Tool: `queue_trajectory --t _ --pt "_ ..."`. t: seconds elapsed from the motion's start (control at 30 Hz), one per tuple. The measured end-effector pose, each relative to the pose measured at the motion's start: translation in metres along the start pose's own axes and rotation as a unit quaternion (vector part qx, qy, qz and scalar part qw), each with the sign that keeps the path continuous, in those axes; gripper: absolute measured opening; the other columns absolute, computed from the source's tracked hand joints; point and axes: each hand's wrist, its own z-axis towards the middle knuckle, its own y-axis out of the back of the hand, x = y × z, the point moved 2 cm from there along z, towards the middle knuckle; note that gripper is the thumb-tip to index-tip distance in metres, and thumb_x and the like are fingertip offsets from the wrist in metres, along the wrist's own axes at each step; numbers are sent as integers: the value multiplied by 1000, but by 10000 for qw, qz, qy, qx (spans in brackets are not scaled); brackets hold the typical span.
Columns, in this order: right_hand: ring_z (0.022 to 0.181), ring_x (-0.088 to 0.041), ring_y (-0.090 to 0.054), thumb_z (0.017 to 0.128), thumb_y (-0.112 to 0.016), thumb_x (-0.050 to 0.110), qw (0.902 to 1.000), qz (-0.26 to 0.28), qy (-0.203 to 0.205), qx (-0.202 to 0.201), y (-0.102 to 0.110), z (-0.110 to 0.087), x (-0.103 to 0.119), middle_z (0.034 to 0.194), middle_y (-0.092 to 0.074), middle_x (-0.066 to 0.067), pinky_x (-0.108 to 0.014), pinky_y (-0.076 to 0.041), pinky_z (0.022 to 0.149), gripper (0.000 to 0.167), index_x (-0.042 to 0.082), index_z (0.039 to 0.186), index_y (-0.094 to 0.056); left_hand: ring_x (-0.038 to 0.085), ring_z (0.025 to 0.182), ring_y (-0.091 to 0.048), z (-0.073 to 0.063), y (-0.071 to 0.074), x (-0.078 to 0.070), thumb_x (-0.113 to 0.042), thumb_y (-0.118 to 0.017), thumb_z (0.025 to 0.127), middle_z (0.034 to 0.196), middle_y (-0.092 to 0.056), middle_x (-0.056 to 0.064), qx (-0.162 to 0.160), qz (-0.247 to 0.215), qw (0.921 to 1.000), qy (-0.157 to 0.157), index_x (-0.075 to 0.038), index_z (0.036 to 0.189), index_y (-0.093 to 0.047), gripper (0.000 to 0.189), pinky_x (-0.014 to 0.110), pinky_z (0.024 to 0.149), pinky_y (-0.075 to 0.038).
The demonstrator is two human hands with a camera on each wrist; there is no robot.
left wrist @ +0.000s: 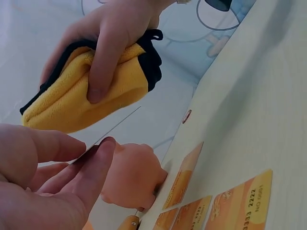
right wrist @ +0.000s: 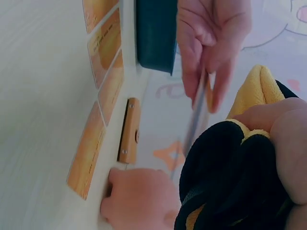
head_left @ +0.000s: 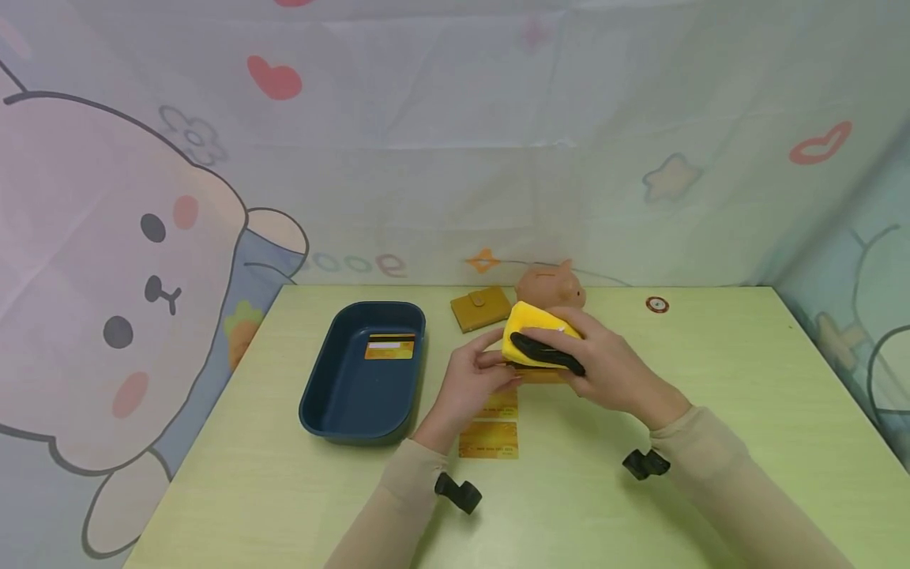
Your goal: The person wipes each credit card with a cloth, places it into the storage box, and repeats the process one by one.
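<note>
My left hand [head_left: 471, 381] pinches a thin card [right wrist: 194, 120] between thumb and fingers, seen nearly edge-on in both wrist views. In my right hand [head_left: 617, 365] is a folded yellow cloth [left wrist: 108, 103] with black edging, gripped just above the card. Whether cloth and card touch, I cannot tell. Beneath the hands, several orange-gold bank cards [head_left: 489, 440] lie on the table, some partly covered by the left hand. Another card [head_left: 389, 348], with a black stripe showing, lies inside a dark blue tray [head_left: 317, 395] left of the hands.
Behind the hands stands a pink piggy bank [head_left: 542, 289]. A tan wallet [head_left: 482, 309] lies to its left, near the table's back edge. Farther right is a small red-and-white round chip [head_left: 657, 304]. A printed cloth backdrop [head_left: 462, 174] rises behind the table.
</note>
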Motion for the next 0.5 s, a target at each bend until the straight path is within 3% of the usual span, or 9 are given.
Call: queue_trajectory --t 0.17,0.5 --pt "114 -36 -62 83 -89 7 9998 -86 154 70 -5 4 5 139 -57 -19 -50 -63 83 70 26 145 -62 30 109 -75 0 -2 -4 0 -72 97 126 -75 14 31 -127 9999 -24 -16 155 -53 62 38 89 -63" --pt "112 -36 -63 86 -87 11 9994 -144 200 248 -11 8 10 138 -57 -19 -51 -62 86 63 27 143 -65 32 111 -74 -6 -3 -12 7 -65 99 132 -68 23 77 -198 9994 -280 -13 154 -51 60 40 91 -63"
